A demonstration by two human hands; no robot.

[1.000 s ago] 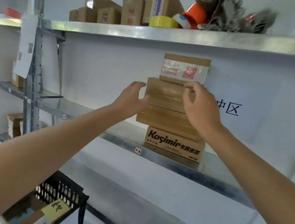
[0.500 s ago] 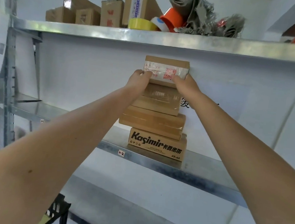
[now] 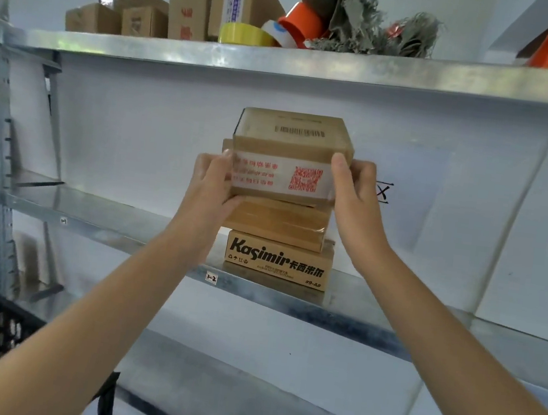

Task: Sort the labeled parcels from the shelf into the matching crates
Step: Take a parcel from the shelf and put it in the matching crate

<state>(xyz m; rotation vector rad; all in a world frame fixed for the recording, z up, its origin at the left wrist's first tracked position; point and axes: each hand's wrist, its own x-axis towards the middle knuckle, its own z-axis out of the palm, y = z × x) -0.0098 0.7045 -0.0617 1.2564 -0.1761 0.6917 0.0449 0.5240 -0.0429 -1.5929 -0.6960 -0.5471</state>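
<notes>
While the black crate (image 3: 7, 319) sits low at left, the left hand (image 3: 211, 186) and right hand (image 3: 353, 196) each grip an end of the taped parcel (image 3: 288, 161). It's tilted, right over the box stack (image 3: 278, 242) near the shelf (image 3: 389, 321) front edge.

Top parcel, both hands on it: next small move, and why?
Probably draw the top parcel toward the body, off the stack and clear of the shelf. The left hand and right hand grip its two ends, and it sits forward of the taped parcel below, so it looks free. Only then check its label against a crate; a black crate shows at lower left.
</notes>
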